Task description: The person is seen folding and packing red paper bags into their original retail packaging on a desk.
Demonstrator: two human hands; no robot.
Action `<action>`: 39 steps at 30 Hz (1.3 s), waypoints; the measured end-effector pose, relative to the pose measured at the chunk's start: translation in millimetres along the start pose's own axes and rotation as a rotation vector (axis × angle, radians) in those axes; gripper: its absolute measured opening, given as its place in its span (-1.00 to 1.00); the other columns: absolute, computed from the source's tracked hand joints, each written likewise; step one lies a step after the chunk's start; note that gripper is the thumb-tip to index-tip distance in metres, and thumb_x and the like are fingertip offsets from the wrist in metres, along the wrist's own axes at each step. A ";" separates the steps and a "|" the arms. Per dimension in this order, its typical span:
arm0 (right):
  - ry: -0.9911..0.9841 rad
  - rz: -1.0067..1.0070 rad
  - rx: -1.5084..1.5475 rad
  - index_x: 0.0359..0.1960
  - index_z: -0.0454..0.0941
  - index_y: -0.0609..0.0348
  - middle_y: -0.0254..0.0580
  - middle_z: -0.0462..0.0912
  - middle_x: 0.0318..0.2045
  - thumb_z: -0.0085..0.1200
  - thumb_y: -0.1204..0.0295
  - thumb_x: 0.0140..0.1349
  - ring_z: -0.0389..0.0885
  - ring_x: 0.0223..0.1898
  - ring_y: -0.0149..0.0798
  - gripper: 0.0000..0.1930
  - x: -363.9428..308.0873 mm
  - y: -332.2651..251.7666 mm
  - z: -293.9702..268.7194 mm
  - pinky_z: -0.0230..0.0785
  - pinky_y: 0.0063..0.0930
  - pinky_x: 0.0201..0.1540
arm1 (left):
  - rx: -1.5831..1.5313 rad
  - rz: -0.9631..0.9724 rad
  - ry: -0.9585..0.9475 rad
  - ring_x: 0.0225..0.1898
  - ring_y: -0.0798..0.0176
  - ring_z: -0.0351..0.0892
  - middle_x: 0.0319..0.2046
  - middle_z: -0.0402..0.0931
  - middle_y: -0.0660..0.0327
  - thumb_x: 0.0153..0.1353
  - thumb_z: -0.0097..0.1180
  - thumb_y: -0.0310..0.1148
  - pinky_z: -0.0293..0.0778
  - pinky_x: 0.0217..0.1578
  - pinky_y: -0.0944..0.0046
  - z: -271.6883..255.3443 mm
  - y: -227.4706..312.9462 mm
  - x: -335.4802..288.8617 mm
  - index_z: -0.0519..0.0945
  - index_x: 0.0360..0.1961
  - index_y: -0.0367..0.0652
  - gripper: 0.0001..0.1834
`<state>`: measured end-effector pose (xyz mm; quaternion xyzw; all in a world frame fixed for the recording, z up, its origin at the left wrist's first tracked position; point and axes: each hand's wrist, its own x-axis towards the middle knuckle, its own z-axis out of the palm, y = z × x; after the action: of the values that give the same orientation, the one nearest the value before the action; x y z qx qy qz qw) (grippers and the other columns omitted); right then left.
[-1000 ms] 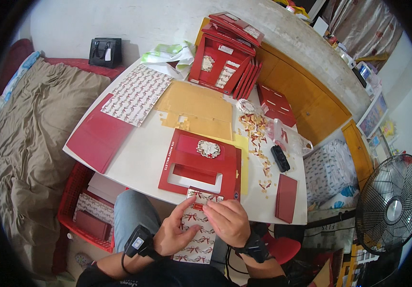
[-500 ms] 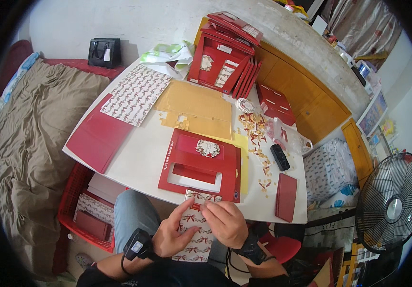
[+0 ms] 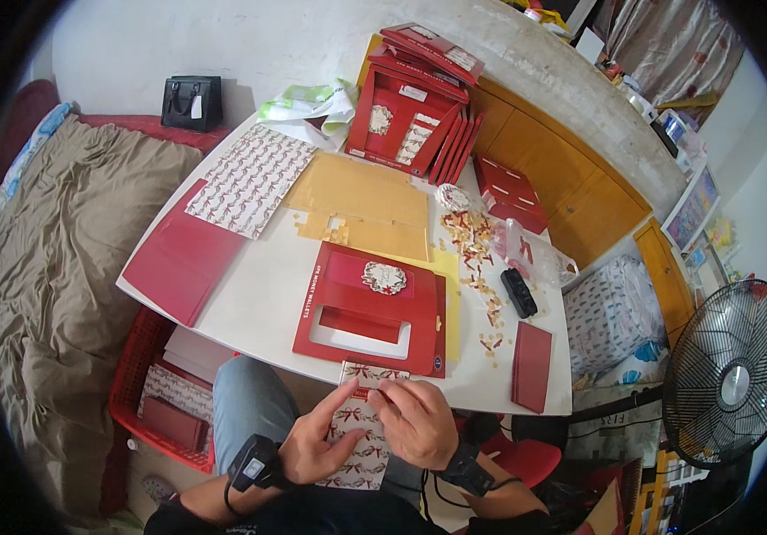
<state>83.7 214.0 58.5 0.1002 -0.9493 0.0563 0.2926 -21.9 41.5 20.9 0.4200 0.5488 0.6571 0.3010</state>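
Nearest, over the lap, the patterned card [image 3: 367, 459] lies between both hands, its top end just beside the table edge. The left hand [image 3: 312, 443] grasps it by the left side, thumb across its face; the right hand [image 3: 421, 426] has its fingers curled at the small red label [image 3: 361, 393] near the top – whether they pinch it or only press, I cannot tell. That label looks to be in place, though the fingers partly hide it, so this card seems nearly done. Just beyond, the red window folder [image 3: 334, 288] lies flat with a round ornament on it, its lower window showing no patterned card. To its right, many loose red and gold bits [image 3: 472, 239] remain scattered on the table [image 3: 250, 308]. Farthest back, several red folders [image 3: 407, 120] stand stacked – apparently finished, with ornament and patterned insert visible in the front one
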 end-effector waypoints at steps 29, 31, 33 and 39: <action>0.290 0.939 1.392 -0.23 0.63 0.27 -0.25 0.71 -0.31 0.20 0.73 0.11 0.63 -0.27 -0.42 -0.80 -50.7 39.9 -16.1 0.49 -0.46 -0.10 | -0.120 0.060 -0.046 0.00 0.24 0.56 -0.06 0.58 0.04 0.12 0.29 -0.55 0.42 0.06 0.25 -34.3 2.8 27.9 0.23 0.30 -0.26 -0.26; 0.285 0.903 1.352 -0.24 0.63 0.27 -0.25 0.69 -0.25 0.23 0.65 0.15 0.61 -0.23 -0.46 -0.86 -48.1 38.9 -10.0 0.47 -0.53 -0.07 | -0.123 -0.006 -0.058 0.02 0.25 0.54 -0.05 0.58 0.06 0.14 0.26 -0.56 0.40 0.07 0.26 -26.4 0.9 34.6 0.36 0.21 -0.28 -0.41; 0.325 0.806 1.187 -0.26 0.63 0.25 -0.24 0.66 -0.19 0.24 0.67 0.13 0.59 -0.18 -0.46 -0.85 -37.3 37.5 -10.8 0.44 -0.55 -0.07 | -0.028 0.124 0.084 -0.03 0.23 0.57 -0.07 0.59 0.05 0.18 0.19 -0.58 0.45 0.00 0.27 -21.5 -4.0 45.5 0.49 -0.02 -0.30 -0.68; 0.312 0.818 1.005 -0.19 0.61 0.21 -0.29 0.64 -0.20 0.24 0.67 0.11 0.58 -0.13 -0.46 -0.77 -41.7 59.6 17.7 0.43 -0.55 -0.06 | 0.255 0.264 0.118 -0.19 0.15 0.63 -0.27 0.62 0.04 0.14 0.12 -0.61 0.51 -0.14 0.24 -24.7 -38.1 66.5 0.47 -0.11 -0.29 -0.74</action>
<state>94.5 275.7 17.4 -0.1533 -0.7156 0.6122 0.2995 -77.2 95.1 -2.6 0.4838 0.5847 0.6393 0.1239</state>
